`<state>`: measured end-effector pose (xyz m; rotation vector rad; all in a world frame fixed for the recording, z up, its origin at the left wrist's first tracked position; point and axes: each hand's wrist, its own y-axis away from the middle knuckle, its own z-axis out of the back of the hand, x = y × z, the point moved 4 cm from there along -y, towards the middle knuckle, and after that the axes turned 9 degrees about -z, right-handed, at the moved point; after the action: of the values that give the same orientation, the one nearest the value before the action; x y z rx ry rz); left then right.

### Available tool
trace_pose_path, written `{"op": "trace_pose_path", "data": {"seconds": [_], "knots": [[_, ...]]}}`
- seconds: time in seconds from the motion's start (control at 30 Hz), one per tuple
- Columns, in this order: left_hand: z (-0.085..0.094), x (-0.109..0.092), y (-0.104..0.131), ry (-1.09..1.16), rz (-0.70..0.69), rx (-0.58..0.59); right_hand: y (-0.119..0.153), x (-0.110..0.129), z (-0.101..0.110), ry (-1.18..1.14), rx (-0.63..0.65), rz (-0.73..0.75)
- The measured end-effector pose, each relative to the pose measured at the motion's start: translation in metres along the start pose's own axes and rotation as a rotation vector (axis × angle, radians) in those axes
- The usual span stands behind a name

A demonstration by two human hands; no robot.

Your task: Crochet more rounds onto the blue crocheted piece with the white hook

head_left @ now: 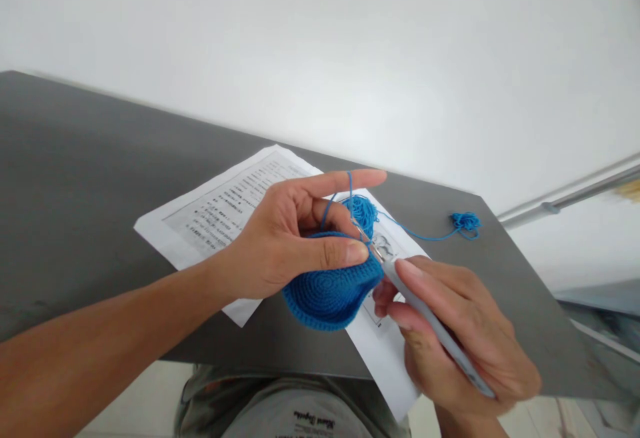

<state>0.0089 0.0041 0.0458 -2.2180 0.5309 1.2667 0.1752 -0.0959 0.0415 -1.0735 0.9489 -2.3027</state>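
A round blue crochet piece (327, 291), cupped at its edge, is pinched under the thumb of my left hand (295, 231). That hand's index finger is stretched out to the right, with blue yarn (351, 191) looped over it. In my right hand (455, 331) is a crochet hook (430, 318) with a grey handle, gripped between thumb and fingers. Its metal tip meets the upper right edge of the crochet piece, beside my left thumb. Just behind the fingers lies a tangled bundle of blue yarn (361, 211), partly hidden.
Printed paper sheets (210, 205) lie on the dark grey table (100, 158) beneath my hands. A smaller clump of blue yarn (465, 223) rests at the right, joined by a strand. A white wall (320, 58) stands behind the table, and a metal rail (575, 201) runs at the right.
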Motion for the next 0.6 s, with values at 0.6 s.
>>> {"op": "trace_pose_path", "data": {"seconds": [0.6], "knots": [[0.003, 0.007, -0.002, 0.002, 0.069, -0.047, -0.006, -0.003, 0.028, 0.034, 0.134, 0.079]]}}
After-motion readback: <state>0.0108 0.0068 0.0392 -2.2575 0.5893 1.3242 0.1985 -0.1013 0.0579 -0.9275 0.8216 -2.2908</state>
